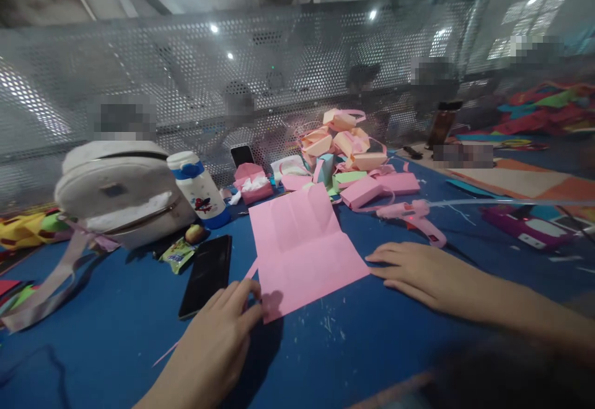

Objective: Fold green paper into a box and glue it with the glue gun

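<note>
A creased sheet of pink paper (311, 266) lies on the blue table, its far part raised along the folds. At its near left edge is my left hand (223, 328), fingers curled, with a gap between thumb and forefinger; nothing shows between them. A thin pink strip (166, 354) passes beneath that hand and shows again by the sheet's left side. My right hand (418, 272) rests palm down, fingers stretched out, fingertips at the sheet's right corner. Just beyond it lies a pink glue gun (413, 218) with a small red light.
Left of the sheet are a black phone (207, 276), a snack packet (179, 254), a bottle (199, 189) and a white backpack (125, 192). Folded paper pieces (346, 142) are heaped behind, before a perforated metal screen (288, 80). A purple device (527, 228) lies at right.
</note>
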{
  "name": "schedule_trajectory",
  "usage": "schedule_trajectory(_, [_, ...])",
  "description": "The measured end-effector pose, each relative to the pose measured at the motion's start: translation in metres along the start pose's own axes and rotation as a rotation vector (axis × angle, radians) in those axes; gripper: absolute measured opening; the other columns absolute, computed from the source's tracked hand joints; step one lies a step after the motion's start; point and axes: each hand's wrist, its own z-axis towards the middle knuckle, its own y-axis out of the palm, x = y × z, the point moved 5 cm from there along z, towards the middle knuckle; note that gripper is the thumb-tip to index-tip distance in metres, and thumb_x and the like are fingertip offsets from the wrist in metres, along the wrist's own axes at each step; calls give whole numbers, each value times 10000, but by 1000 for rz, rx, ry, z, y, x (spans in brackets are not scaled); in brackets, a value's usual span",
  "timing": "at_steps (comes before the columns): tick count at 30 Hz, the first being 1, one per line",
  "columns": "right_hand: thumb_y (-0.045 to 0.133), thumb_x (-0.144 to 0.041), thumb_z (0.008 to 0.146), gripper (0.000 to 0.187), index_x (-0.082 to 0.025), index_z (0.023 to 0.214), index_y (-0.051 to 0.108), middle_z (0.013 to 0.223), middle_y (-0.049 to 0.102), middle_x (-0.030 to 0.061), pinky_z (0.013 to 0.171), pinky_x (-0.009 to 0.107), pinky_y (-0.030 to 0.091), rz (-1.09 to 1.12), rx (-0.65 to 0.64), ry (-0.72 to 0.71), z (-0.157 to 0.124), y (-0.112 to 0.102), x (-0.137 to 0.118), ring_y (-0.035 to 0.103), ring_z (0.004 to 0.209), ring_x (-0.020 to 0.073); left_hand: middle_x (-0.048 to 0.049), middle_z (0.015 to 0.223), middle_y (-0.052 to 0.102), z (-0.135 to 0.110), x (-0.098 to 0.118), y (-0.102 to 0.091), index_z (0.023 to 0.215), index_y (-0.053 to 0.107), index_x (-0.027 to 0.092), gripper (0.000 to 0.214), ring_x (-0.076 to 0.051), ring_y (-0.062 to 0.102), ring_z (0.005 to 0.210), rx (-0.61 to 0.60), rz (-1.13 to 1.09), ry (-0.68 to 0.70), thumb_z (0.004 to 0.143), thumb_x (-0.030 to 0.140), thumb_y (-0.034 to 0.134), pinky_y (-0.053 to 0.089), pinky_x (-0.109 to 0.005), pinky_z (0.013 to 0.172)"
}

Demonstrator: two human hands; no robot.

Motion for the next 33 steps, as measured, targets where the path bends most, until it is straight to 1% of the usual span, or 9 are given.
schedule_trajectory(3, [436, -200, 1001, 296, -183, 1108, 710, 1098, 726, 79, 866, 403, 499, 22, -45, 7, 17, -10, -5, 662, 986, 247, -98, 1112, 591, 31, 17, 7, 1207, 592, 211, 380, -220, 595, 899, -25, -92, -42, 899, 105, 397, 495, -346, 784])
schedule_trajectory(8, [692, -305, 880, 194, -162, 1010, 680, 986, 705, 77, 757, 327, 480, 5, -84, 106, 40, -7, -14, 644, 924, 248, -79, 986, 636, 81, 46, 28, 1005, 595, 161, 200, -225, 601, 869, -166, -171, -25, 896, 328, 607, 455, -313, 745])
schedule_trajectory(12, [707, -251, 861, 128, -171, 940, 647, 935, 676, 48, 677, 275, 439, 80, -137, 82, 44, 0, -19, 626, 863, 212, -38, 869, 635, 98, 52, 32, 889, 609, 174, 107, -188, 595, 780, -183, -203, 2, 871, 276, 636, 398, -254, 659])
schedule_trajectory(17, [595, -146, 912, 59, -173, 878, 634, 897, 674, 34, 737, 275, 443, 279, 163, 73, 46, -36, -23, 613, 847, 182, -1, 813, 609, 96, 49, -2, 824, 597, 190, 83, -146, 569, 712, -74, -277, 29, 896, 208, 560, 372, -223, 625])
schedule_trajectory(20, [624, -223, 911, 44, -185, 930, 634, 952, 690, 33, 817, 301, 472, 461, 385, 86, 46, -69, -26, 622, 894, 183, 16, 779, 596, 88, 47, -40, 823, 567, 201, 126, -135, 534, 677, 125, -282, 45, 926, 195, 495, 354, -219, 610])
schedule_trajectory(24, [698, -323, 851, 225, -192, 1023, 637, 1088, 680, 59, 897, 355, 477, 572, 574, 138, 49, -94, -31, 613, 1004, 212, 19, 748, 545, 71, 49, -77, 826, 548, 198, 140, -126, 500, 674, 382, -347, 77, 947, 223, 481, 365, -217, 626])
schedule_trajectory(26, [672, -339, 864, 185, -178, 952, 643, 996, 686, 52, 845, 341, 490, 659, 616, 147, 54, -97, -35, 619, 923, 198, 22, 729, 512, 62, 49, -83, 814, 538, 190, 164, -116, 475, 653, 444, -486, 35, 951, 274, 506, 373, -208, 611])
schedule_trajectory(30, [569, -351, 930, 221, -169, 811, 610, 801, 625, 14, 724, 281, 469, 845, 615, 39, 67, -108, -50, 572, 772, 154, 37, 679, 440, 49, 52, -75, 760, 508, 177, 312, -93, 421, 596, 375, -942, -97, 917, 440, 569, 353, -182, 537])
schedule_trajectory(33, [598, -334, 918, 191, -165, 834, 624, 792, 591, -3, 665, 240, 426, 885, 441, -65, 77, -116, -68, 531, 731, 128, 39, 696, 461, 42, 61, -70, 833, 517, 177, 359, -78, 437, 580, 247, -1223, -63, 865, 514, 637, 359, -169, 519])
